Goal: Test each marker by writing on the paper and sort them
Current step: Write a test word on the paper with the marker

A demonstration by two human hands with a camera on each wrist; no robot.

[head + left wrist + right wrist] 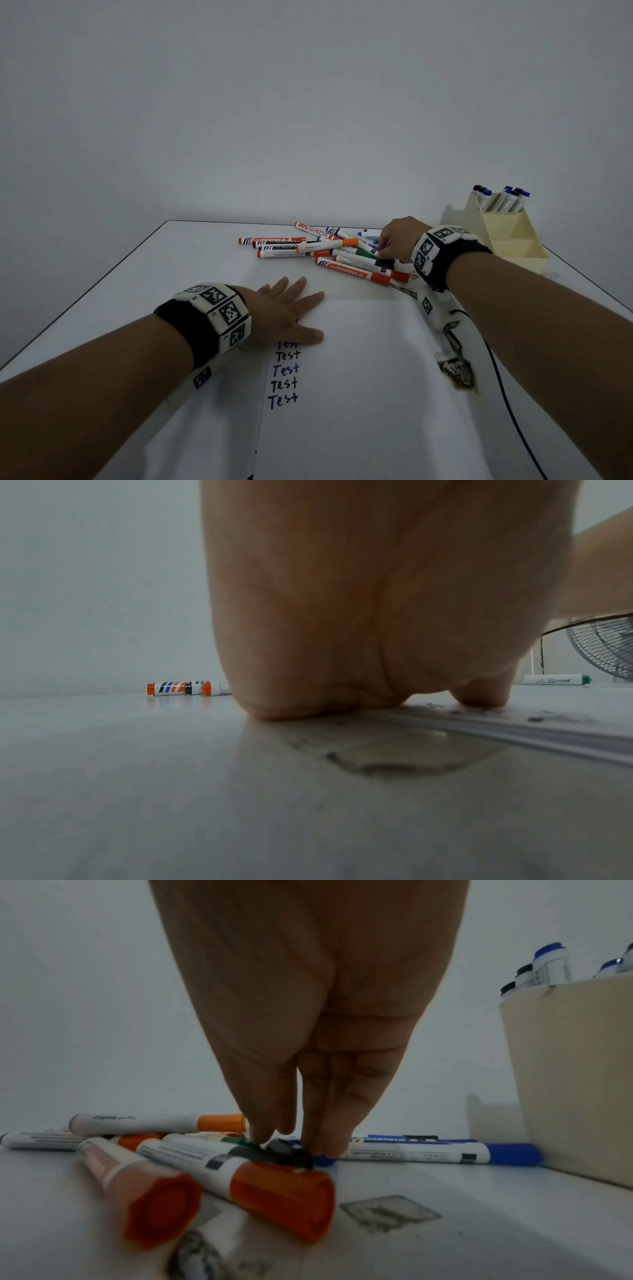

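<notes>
Progress we judge partial: paper (pixel 359 359) bears five "Test" lines under our flat left hand (pixel 284 315), sorted markers (pixel 503 198) fill the organizer (pixel 507 240) at 2 o'clock, right hand (pixel 397 240) fingertips pinch into the untested pile (pixel 318 250) at 12 o'clock, grip unconfirmed.

You can read "Test" handwritten five times in a column on the paper (pixel 359 359), lower centre of the head view; a sixth sits half hidden under the left hand (pixel 291 315). A red-capped marker (pixel 310 229) at the pile's far edge reads "WHITEBOARD 500" upside down. In the left wrist view, the green-ended marker (pixel 551 680) at right shows "Board". Other marker labels are too blurred.
</notes>
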